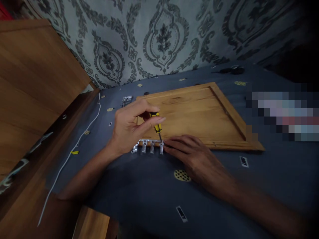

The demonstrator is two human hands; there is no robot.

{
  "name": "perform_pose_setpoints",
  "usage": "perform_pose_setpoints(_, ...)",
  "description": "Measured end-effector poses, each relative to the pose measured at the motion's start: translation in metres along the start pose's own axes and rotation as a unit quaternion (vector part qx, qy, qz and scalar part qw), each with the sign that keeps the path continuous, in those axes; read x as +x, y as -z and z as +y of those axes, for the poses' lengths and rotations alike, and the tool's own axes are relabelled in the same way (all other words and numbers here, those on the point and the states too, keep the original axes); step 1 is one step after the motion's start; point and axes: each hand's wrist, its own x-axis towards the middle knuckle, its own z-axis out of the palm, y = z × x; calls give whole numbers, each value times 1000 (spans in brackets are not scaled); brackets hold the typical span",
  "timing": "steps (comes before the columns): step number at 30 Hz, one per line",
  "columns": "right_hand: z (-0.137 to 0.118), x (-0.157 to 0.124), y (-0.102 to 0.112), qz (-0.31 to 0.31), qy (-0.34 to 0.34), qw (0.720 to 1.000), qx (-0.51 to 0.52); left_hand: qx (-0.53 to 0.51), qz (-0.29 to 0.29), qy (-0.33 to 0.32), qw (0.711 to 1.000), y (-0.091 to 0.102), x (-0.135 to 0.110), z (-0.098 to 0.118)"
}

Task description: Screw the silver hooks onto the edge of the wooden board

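My left hand [127, 127] is closed around the handle of a small yellow-and-black screwdriver [158, 128], its shaft pointing down. The screwdriver's tip meets the right end of a shiny metal hook rail [152, 148], which has several hooks. That rail lies along the front edge of a framed wooden panel [184, 109], its left end partly behind my left hand. My right hand [196, 159] lies over the panel's front edge, fingers stretched out, with fingertips against or close to the rail's right end.
Dark patterned cloth [149, 199] covers the surface. Loose metal pieces [127, 99] lie behind my left hand. A white cable [87, 129] runs along the left, beside wooden furniture [37, 83]. A black object [235, 70] sits at the back right. Part of the right side is pixelated.
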Motion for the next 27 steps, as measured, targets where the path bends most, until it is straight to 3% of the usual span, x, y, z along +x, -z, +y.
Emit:
perform_pose_setpoints(19,-1,1,3,-13,-11,1000,16,25,-4,11,1000,3,-3,8)
perform_pose_setpoints(27,-2,1,3,-23,-25,999,28,15,-33,-8,999,6,0,11)
